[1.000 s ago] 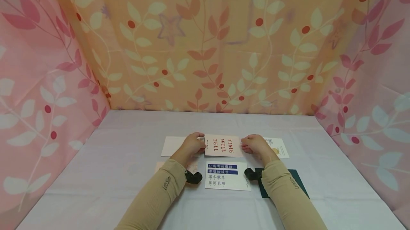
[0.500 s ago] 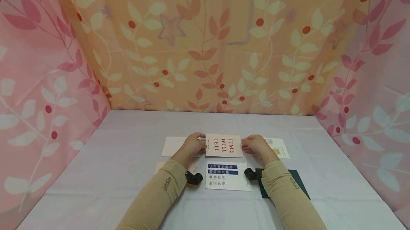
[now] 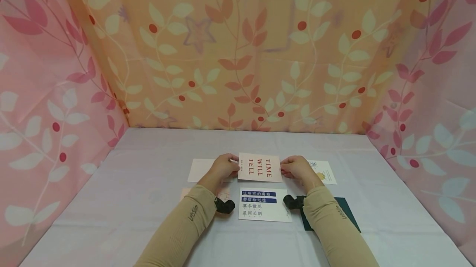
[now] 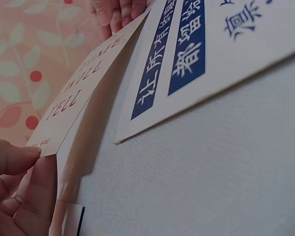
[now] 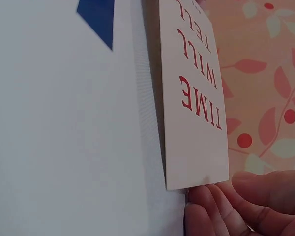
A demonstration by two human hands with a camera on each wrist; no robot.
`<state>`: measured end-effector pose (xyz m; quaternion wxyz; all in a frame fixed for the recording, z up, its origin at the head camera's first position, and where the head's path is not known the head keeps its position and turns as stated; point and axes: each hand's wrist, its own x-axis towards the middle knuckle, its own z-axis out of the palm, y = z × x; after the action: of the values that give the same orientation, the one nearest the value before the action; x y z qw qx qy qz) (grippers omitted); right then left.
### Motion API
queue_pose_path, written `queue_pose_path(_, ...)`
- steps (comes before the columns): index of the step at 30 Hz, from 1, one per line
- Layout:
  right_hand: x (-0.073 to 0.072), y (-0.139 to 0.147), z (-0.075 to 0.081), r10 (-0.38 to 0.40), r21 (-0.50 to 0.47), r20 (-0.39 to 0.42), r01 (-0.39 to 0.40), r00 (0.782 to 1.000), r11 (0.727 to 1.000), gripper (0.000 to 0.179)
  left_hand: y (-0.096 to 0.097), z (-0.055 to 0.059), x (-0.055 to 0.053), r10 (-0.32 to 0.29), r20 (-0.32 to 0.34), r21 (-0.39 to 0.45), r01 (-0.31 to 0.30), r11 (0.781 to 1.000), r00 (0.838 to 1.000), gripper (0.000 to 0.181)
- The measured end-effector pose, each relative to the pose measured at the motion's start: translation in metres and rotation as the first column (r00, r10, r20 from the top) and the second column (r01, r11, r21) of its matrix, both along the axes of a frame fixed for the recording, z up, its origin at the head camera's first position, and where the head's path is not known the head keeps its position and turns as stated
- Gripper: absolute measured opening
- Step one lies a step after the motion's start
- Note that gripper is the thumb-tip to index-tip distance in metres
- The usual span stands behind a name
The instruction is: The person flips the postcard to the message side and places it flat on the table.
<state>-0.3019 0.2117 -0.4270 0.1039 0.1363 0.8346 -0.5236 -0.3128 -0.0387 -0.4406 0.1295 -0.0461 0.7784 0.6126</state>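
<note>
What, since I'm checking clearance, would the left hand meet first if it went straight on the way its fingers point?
The TIME WILL TELL card, which the left hand pinches; beyond it, probably the right hand at the opposite edge, though depth is hard to judge.

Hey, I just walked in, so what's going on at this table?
A person is holding a "TIME WILL TELL" card between both hands: the left hand pinches one end, the right hand holds the other. It's at least partly raised off the white cloth. Nearer the person lie a card with blue bands and a dark green card, partly hidden by the right sleeve.
</note>
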Motion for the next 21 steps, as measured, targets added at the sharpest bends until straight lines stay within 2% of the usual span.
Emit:
queue_pose_path(4, 0.0001, -0.0014, 0.0017, -0.005, -0.004, -0.014, 0.005, 1.0, 1.0, 0.016, -0.0005, 0.0006, -0.001, 0.0, 0.001, 0.009, 0.0, 1.0, 1.0, 0.027)
queue_pose_path(10, 0.0, -0.002, 0.0034, 0.007, -0.065, -0.039, -0.009, 0.999, 0.998, 0.015, -0.0021, -0.0001, -0.0022, -0.007, -0.007, 0.028, 0.007, 1.0, 1.0, 0.027)
queue_pose_path(15, -0.0057, -0.0023, 0.0014, -0.029, -0.085, -0.026, 0.026, 0.999, 0.996, 0.017, -0.0031, 0.001, -0.0033, -0.002, -0.006, 0.016, 0.003, 1.0, 1.0, 0.024)
queue_pose_path(21, -0.0085, -0.0033, 0.003, -0.057, -0.061, 0.003, 0.057, 0.998, 0.996, 0.017, -0.0039, 0.0042, -0.0029, -0.008, 0.003, 0.014, 0.008, 1.0, 1.0, 0.019)
